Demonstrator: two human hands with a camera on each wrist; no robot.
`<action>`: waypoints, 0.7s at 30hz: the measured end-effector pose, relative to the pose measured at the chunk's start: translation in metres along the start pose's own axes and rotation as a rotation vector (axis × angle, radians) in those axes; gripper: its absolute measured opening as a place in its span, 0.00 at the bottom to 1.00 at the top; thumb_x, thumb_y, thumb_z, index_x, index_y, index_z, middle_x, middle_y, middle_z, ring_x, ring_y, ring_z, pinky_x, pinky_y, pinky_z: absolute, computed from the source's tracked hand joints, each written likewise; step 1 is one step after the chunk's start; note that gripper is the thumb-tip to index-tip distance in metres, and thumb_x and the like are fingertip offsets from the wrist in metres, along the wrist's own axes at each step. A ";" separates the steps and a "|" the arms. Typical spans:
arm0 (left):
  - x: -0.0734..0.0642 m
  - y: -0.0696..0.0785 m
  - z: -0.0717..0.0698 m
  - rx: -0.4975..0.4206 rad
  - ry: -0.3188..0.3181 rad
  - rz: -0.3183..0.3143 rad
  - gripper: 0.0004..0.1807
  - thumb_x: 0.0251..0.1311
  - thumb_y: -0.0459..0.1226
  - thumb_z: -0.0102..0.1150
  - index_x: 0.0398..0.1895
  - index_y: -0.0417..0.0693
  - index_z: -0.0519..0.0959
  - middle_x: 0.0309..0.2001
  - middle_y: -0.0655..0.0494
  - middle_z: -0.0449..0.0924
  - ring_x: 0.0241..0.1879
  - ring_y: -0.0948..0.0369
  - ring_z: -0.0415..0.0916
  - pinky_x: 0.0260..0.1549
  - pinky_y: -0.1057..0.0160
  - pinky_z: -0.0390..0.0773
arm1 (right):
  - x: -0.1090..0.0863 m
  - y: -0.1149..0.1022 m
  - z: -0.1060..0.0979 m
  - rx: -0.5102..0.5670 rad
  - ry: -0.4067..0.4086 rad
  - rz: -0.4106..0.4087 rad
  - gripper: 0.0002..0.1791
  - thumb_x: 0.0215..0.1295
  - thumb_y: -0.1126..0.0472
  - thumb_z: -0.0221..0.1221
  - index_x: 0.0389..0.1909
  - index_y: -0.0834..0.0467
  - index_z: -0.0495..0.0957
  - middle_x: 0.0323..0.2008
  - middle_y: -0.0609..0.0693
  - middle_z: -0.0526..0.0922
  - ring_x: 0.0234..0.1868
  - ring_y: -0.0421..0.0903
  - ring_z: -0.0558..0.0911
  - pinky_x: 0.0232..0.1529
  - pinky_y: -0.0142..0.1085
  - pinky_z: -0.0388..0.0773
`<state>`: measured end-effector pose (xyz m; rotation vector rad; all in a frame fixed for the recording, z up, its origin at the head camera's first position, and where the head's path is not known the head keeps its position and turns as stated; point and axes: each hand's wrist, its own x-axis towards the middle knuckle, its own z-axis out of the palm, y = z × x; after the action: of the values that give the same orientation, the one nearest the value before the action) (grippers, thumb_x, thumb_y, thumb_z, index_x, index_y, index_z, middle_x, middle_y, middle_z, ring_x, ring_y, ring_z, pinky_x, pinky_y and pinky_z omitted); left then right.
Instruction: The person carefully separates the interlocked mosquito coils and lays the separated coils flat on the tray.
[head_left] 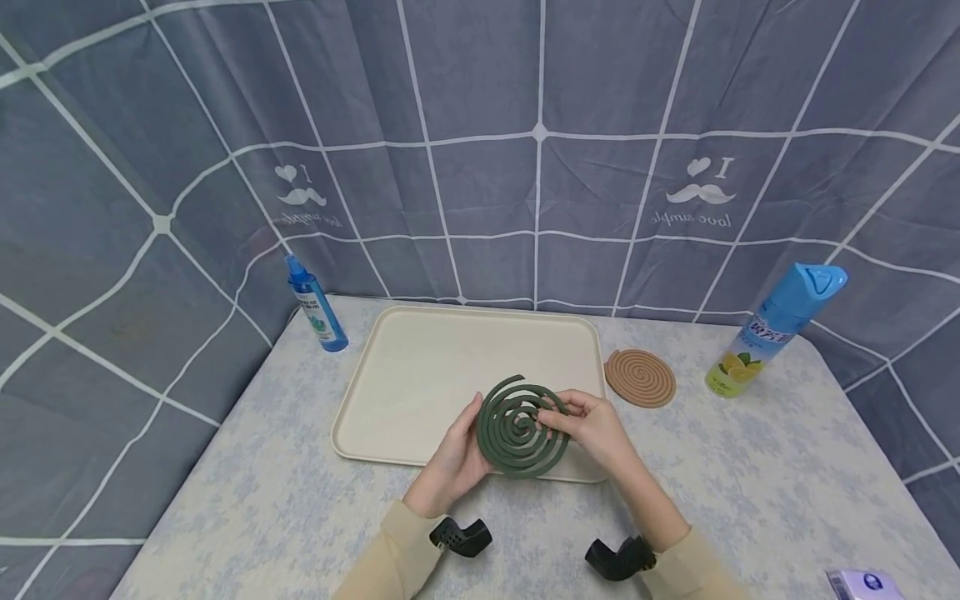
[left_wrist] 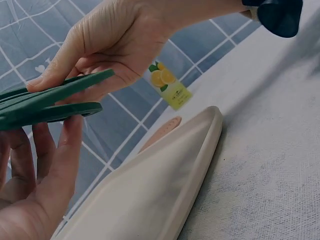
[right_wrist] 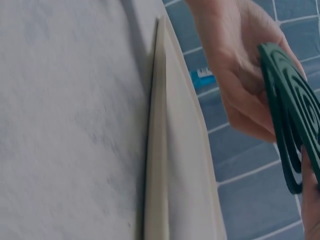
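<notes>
A dark green mosquito coil (head_left: pixel 517 467) is held up over the front part of a cream tray (head_left: pixel 457 358). My left hand (head_left: pixel 459 458) grips its left edge, the fingers partly hidden behind it. On the other side, my right hand (head_left: pixel 592 427) pinches the coil's upper right part between thumb and fingers. The left wrist view shows the green coil (left_wrist: pixel 50 102) edge-on, its layers spread apart toward one end, with the right thumb on top. A similar gap between layers appears on the coil (right_wrist: pixel 282 100) in the right wrist view.
A brown coil (head_left: pixel 640 378) lies flat right of the tray. Behind it to the right stands a blue and yellow spray can (head_left: pixel 772 333). A blue spray bottle (head_left: pixel 318 307) stands left of the tray. A purple pack (head_left: pixel 862 585) lies at the front right. Grey-blue curtain (head_left: pixel 480 192) surrounds the table.
</notes>
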<state>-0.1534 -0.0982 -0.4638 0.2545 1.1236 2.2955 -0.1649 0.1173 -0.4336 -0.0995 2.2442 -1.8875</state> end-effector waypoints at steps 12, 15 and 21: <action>0.000 0.002 -0.002 0.036 0.023 -0.013 0.29 0.75 0.60 0.23 0.56 0.60 0.74 0.48 0.66 0.83 0.49 0.70 0.81 0.49 0.67 0.81 | 0.001 -0.001 0.002 0.027 0.004 0.027 0.19 0.60 0.62 0.68 0.48 0.69 0.80 0.28 0.43 0.87 0.26 0.36 0.81 0.31 0.29 0.79; -0.001 0.000 -0.003 0.023 0.038 -0.025 0.26 0.77 0.56 0.26 0.52 0.60 0.77 0.46 0.66 0.84 0.47 0.70 0.82 0.47 0.67 0.82 | 0.000 0.001 0.001 0.025 -0.034 0.020 0.19 0.60 0.63 0.67 0.48 0.70 0.79 0.30 0.45 0.88 0.27 0.37 0.82 0.32 0.30 0.81; 0.000 -0.004 -0.004 0.037 0.027 -0.003 0.18 0.77 0.51 0.38 0.49 0.57 0.79 0.44 0.65 0.84 0.45 0.72 0.82 0.47 0.71 0.81 | -0.002 0.005 0.001 0.009 -0.088 -0.019 0.18 0.61 0.63 0.67 0.48 0.70 0.79 0.29 0.45 0.87 0.28 0.38 0.84 0.32 0.31 0.83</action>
<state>-0.1534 -0.0986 -0.4692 0.2363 1.1804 2.2831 -0.1627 0.1177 -0.4388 -0.1999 2.1839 -1.8648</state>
